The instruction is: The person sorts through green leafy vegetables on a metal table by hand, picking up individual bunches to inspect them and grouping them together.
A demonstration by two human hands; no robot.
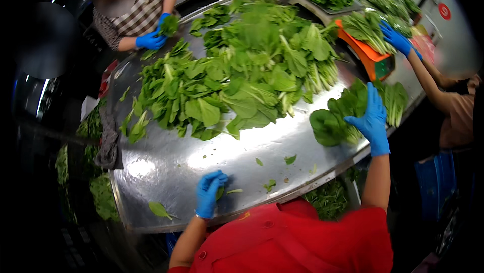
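Observation:
My right hand (369, 122), in a blue glove, rests on or just over a pile of leafy greens (332, 122) at the table's right edge. Its fingers are straight and the thumb is spread. Close to the near edge, my left hand (210, 193), also gloved in blue, hovers or rests with curled fingers beside a small leaf (219, 193); whether anything is pinched in it is hidden. A large heap of loose leafy greens (242, 76) covers the middle and far part of the metal table (170, 174).
An orange scale (363, 52) bears a bunch of greens (366, 27), with a co-worker's gloved hand (395, 38) by it. Across the table, another person's gloved hands (153, 38) hold greens. A grey cloth (107, 140) hangs at the left edge. Stray leaves (160, 210) lie near me.

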